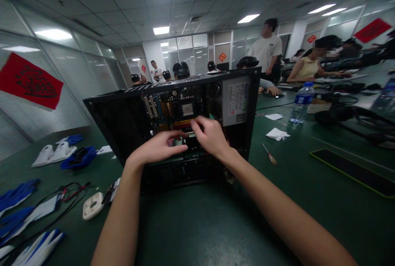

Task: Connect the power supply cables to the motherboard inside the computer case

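Reaching into an open computer case (256,105), we work both bare hands close to its motherboard (199,98) in the head view. The case stands upright on a green table (191,225) directly in front of us, its open side toward us and its power supply (237,101) at the upper right. Our left hand (159,146) comes in low, thumb stretched out and apart from the bent forefinger above it; we cannot tell whether the partly hidden fingers grip anything. Our right hand (211,134) is beside the coloured slots (182,124), its fingers curled, with their tips too hidden for us to say whether they pinch a part. We judge the case heavy and stiff, its painted metal rather slick, and best taken by the outer frame with both hands. The board looks fragile: we would keep fingers off the slots and socket, and handle any small part by its edges. A screwdriver (269,154) lies to the right, near a water bottle (302,103); blue-and-white gloves (18,194) lie at left.
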The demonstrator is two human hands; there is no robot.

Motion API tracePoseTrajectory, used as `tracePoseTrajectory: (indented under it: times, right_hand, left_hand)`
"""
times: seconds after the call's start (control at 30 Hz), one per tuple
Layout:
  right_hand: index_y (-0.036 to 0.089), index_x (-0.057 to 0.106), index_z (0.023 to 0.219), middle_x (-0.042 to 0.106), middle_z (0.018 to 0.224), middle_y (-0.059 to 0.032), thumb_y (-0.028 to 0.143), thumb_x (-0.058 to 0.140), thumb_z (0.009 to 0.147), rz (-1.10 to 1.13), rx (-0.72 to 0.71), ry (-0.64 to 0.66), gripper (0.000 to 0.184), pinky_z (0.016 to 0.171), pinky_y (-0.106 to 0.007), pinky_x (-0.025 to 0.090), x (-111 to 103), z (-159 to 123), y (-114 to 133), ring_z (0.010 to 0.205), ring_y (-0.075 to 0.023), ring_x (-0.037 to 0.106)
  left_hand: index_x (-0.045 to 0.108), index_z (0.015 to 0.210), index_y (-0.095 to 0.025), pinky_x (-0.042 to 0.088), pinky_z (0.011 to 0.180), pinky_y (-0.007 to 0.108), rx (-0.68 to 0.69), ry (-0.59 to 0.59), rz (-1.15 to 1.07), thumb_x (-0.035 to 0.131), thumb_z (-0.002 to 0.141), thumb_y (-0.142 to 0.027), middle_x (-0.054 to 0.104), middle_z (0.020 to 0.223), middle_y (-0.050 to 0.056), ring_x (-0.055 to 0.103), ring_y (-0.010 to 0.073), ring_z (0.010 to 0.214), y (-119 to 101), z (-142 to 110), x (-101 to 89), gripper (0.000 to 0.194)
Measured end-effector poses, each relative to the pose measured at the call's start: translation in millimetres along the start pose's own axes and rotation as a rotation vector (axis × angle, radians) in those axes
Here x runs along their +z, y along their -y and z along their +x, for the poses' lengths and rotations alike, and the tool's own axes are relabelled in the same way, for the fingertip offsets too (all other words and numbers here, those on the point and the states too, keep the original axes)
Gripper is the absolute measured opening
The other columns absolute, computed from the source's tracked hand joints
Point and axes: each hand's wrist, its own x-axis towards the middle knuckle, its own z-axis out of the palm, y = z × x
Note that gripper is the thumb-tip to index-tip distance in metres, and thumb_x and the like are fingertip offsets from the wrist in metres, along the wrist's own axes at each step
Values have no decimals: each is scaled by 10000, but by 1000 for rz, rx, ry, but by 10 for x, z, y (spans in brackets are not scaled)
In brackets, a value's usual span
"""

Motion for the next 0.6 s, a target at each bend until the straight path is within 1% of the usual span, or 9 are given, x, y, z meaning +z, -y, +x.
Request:
tracePoseTrajectory:
  times: [0.07, 0.13, 0.2, 0.27, 0.33, 0.4, 0.5, 0.6]
  right_hand:
    - [179, 628, 832, 666, 932, -81, 270, 499, 976, 45, -34, 76, 213, 819, -294, 445, 15, 9, 35, 866, -190, 625]
    - [178, 627, 862, 652, 983, -86, 243, 540, 934, 152, -76, 83, 130, 869, -312, 463, 29, 25, 49, 928, -197, 624]
    - [187, 625, 907, 648, 1059, -92, 258, 564, 911, 311, -92, 12, 94, 928, -333, 471, 21, 51, 46, 1014, -206, 621]
    - [204, 622, 962, 631, 1191, -98, 312, 569, 913, 472, -56, -91, 130, 975, -355, 471, -22, 84, 37, 1118, -217, 604]
    - [227, 615, 1022, 587, 1318, -95, 388, 549, 932, 592, 12, -156, 196, 980, -369, 482, -89, 116, 34, 1180, -224, 591]
    - [246, 603, 1067, 553, 1385, -86, 454, 511, 952, 676, 71, -166, 255, 953, -365, 504, -156, 138, 40, 1178, -222, 605]
    - [258, 591, 1088, 538, 1414, -78, 522, 494, 951, 726, 102, -142, 312, 919, -347, 525, -216, 150, 54, 1153, -216, 628]
    - [269, 589, 1090, 553, 1392, -71, 570, 507, 934, 718, 102, -133, 349, 903, -345, 534, -231, 149, 73, 1136, -218, 637]
  left_hand:
    - [668, 1250, -173, 483, 984, 353, 42, 7, -4, 636, 890, -447, 699, 1254, 92, 647, 257, 1098, -9, 45, 81, 453]
    - [684, 1201, -151, 501, 950, 353, 43, 8, 0, 630, 896, -414, 723, 1192, 103, 666, 260, 1045, 1, 108, 177, 406]
    - [680, 1216, -149, 492, 963, 359, 42, 0, 24, 630, 899, -395, 719, 1211, 114, 664, 268, 1065, 24, 159, 256, 404]
    - [678, 1248, -164, 462, 1011, 362, 49, 12, 53, 632, 904, -409, 700, 1272, 113, 644, 273, 1136, 45, 184, 299, 424]
    - [699, 1232, -177, 454, 1016, 350, 50, 63, 68, 625, 913, -439, 704, 1273, 100, 642, 267, 1151, 49, 185, 302, 420]
    - [731, 1179, -180, 483, 939, 326, 45, 127, 70, 622, 912, -465, 740, 1190, 87, 676, 254, 1063, 39, 169, 274, 405]
    - [764, 1100, -180, 494, 817, 296, 40, 172, 68, 646, 894, -446, 774, 1055, 64, 701, 231, 916, 23, 137, 200, 356]
    - [774, 1054, -179, 488, 824, 285, 39, 162, 34, 655, 878, -357, 778, 1025, 50, 697, 219, 914, 25, 115, 137, 277]
